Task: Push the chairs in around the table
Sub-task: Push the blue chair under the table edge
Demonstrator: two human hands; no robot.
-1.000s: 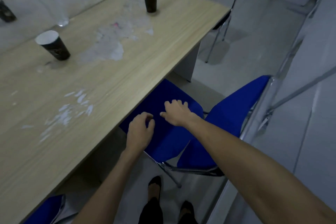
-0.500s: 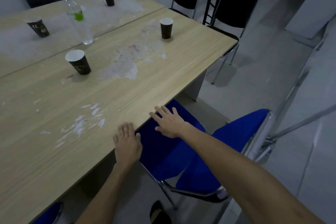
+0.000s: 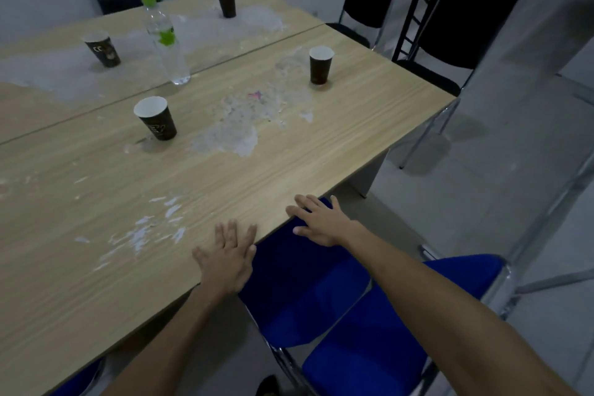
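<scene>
Head view, nearest first: my two forearms reach out over a blue chair [image 3: 308,296] whose seat is partly tucked beneath the wooden surface [image 3: 225,170]. Its backrest sits low at the right, tilted toward me. My left hand [image 3: 226,259] lies flat and open, fingers spread, on the near edge of the surface, gripping nothing. My right hand [image 3: 316,222] is equally open, fingertips at that edge and palm above the seat; I cannot tell whether it touches the cushion.

By my reckoning this chair is only part-way in. To finish it well I would take the backrest with both hands and push straight and level toward the edge, so the legs slide and do not catch.

A sliver of another blue chair [image 3: 80,379] shows at the bottom left. Further off stand a cup [image 3: 156,119], a second cup [image 3: 319,65], a bottle [image 3: 165,42] and two more cups behind, all well clear of the edge. At the far right end two black chairs [image 3: 463,19] stand close to the corner, with open grey floor [image 3: 482,202] between them and me, room enough to walk round.
</scene>
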